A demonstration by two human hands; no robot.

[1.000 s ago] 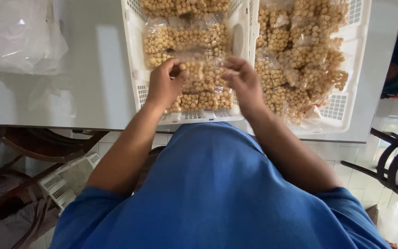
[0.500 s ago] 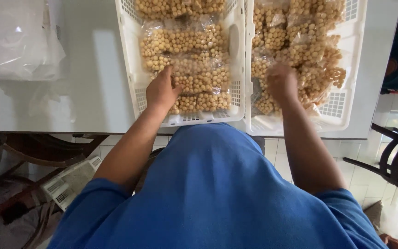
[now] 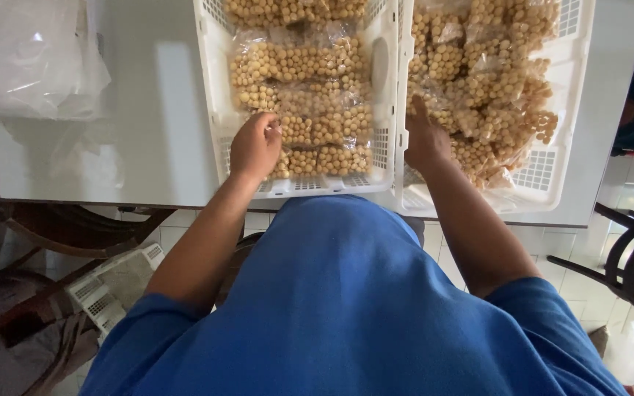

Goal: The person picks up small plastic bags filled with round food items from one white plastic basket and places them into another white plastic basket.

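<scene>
From my remote seat I look down over a blue shirt (image 3: 346,308) to a white table (image 3: 148,132) that carries two white plastic crates side by side. The left crate (image 3: 214,110) holds clear bags of small round yellow-brown snack balls, laid flat in neat rows. The right crate (image 3: 552,169) holds the same kind of bags, but in a loose heap.

A second ago both hands were together over the near end of the left crate, holding one bag between them. Now this bag (image 3: 324,158) lies flat in the nearest row, and the hands have separated. My left hand (image 3: 254,147) has stayed at the left end of the rows; its curled fingers touch the bag edge by the crate wall, but I cannot tell if they pinch the plastic or only press it. My right hand (image 3: 425,139) has gone over the wall into the right crate. Its fingers are stretched out and push into the heap, against a loose bag (image 3: 471,154); they are not yet closed on it, as far as I can see.

I judge that one bag is now placed, and the right hand is busy with the heap. A pile of empty clear plastic (image 3: 27,59) lies on the far left corner of the table.
</scene>
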